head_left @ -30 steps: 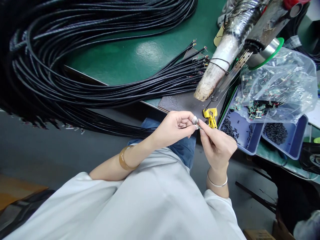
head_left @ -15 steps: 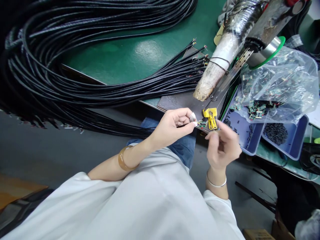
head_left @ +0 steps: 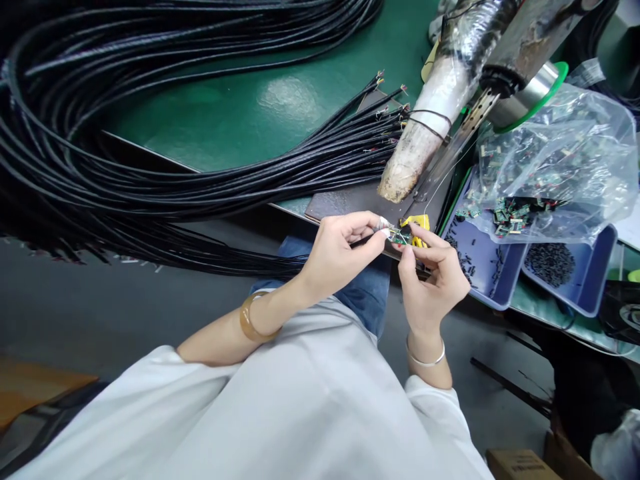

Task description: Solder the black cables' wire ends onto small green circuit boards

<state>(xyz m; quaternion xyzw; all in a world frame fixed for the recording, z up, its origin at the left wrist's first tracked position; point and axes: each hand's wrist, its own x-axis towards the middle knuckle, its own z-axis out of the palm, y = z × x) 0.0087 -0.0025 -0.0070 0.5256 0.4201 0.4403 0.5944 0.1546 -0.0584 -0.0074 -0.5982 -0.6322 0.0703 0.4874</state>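
The likeliest trouble, to judge from here, is at the small circuit board [head_left: 399, 239], which is at the fingertips between the two hands, just above the near edge of the bench: the thin wires [head_left: 395, 231] at its left end look fine enough to bend or pull loose if the hands draw apart. The left hand [head_left: 340, 250] is nearly closed, thumb and forefinger pinched on those wires; the right hand [head_left: 433, 267] is half curled, thumb and forefinger a little apart at the board's right end, and whether they grip it I cannot tell. The yellow holder [head_left: 418, 223], just beyond, could snag the work, and the metal rod of the iron-like tool [head_left: 477, 115] above it could burn a fingertip if hot. A slip could drop the board to the grey floor [head_left: 210, 320]. The green bench top [head_left: 295, 133] carries a dark mat [head_left: 340, 205] and a thick bundle of black cables [head_left: 240, 181] on the left; on the right are two blue trays [head_left: 505, 287] and a clear bag [head_left: 560, 153]. A cardboard box [head_left: 520, 465] is at the near right.
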